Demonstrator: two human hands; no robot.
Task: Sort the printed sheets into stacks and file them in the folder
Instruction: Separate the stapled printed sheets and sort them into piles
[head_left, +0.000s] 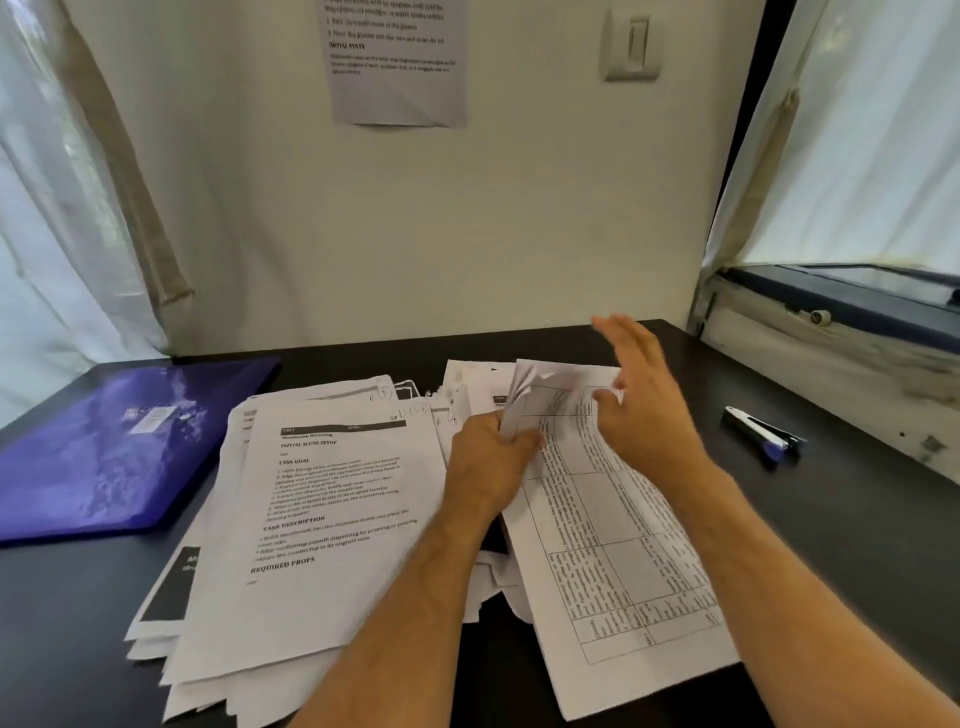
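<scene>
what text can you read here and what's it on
"INITIAL SCENE SETUP", "TASK GOAL", "TASK DESCRIPTION", "REQUIRED PROPS": top sheet of the left pile
"INITIAL STATE": sheet on the wall
Table sheet, label on the purple folder, all body text and handwritten corner marks: too blurred to read

Open dark surface (857, 545) at right, blocked only by a pen (763, 434); left crowded with sheets (322, 519) and folder (119, 447).

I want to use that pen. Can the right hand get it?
Probably yes. The right hand is open and holds nothing, and the pen lies by itself on the bare table just to its right, with nothing between them.
</scene>
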